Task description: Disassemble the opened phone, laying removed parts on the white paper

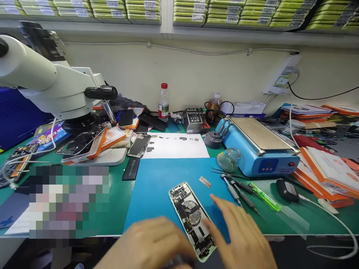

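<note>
An opened phone body lies slanted on the blue mat, its inner parts showing. My left hand is at the bottom edge, fingers curled near the phone's lower end over something dark I cannot make out. My right hand hovers just right of the phone, fingers stretched out and spread, holding nothing. A small metal plate lies on the mat above my right hand. Screwdrivers and tweezers rest to the right of the mat.
A microscope stands at the left over phone parts. Behind the mat lies a white sheet with small parts, a blue heating station, a glass jar, a bottle. Orange-edged boxes pile at right.
</note>
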Tool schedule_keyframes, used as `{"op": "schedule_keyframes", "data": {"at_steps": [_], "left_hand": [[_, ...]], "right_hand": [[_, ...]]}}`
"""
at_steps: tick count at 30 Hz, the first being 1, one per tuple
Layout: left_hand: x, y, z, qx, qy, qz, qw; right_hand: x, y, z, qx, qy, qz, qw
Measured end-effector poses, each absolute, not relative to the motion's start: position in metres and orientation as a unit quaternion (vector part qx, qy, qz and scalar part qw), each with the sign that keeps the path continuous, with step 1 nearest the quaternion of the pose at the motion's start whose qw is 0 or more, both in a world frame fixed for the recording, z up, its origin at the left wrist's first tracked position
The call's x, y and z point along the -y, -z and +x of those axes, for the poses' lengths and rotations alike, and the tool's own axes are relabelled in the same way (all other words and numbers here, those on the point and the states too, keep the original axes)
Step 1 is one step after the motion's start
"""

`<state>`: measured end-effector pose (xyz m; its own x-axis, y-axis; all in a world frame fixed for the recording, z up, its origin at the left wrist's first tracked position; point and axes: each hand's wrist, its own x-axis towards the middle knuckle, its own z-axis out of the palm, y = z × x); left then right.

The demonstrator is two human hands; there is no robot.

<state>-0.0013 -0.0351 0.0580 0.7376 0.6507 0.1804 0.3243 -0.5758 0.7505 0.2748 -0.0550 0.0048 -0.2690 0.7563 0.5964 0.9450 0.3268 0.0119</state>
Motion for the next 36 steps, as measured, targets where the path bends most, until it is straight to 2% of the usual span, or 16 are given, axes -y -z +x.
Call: {"op": "schedule_keyframes", "data": {"at_steps": [3,5,9,15,19,24,28,36], "left_hand": [[0.01,-0.067,-0.003,-0.371,-0.197,0.881,0.216],[-0.007,-0.063,-0.002,-0.371,-0.132,0.895,0.211],[-0.024,-0.05,0.0,-0.359,-0.05,0.892,0.269],[-0.014,-0.026,-0.014,-0.407,-0.121,0.866,0.264],[-0.005,-0.008,-0.019,-0.451,-0.171,0.849,0.214],[0.001,0.0,-0.015,-0.467,-0.193,0.838,0.205],[0.003,0.001,-0.019,-0.478,-0.223,0.826,0.198],[0.003,0.0,-0.022,-0.463,-0.218,0.836,0.195]], "right_hand": [[0.075,0.007,0.259,0.787,0.182,-0.53,0.257],[0.078,0.01,0.254,0.793,0.155,-0.53,0.257],[0.073,0.004,0.255,0.805,0.066,-0.528,0.263],[0.063,-0.009,0.267,0.824,-0.023,-0.513,0.239],[0.059,-0.009,0.277,0.795,0.002,-0.533,0.289],[0.051,-0.019,0.269,0.784,0.061,-0.51,0.347],[0.038,-0.027,0.241,0.829,0.078,-0.447,0.326],[0.022,-0.025,0.199,0.87,0.066,-0.421,0.248]]}}
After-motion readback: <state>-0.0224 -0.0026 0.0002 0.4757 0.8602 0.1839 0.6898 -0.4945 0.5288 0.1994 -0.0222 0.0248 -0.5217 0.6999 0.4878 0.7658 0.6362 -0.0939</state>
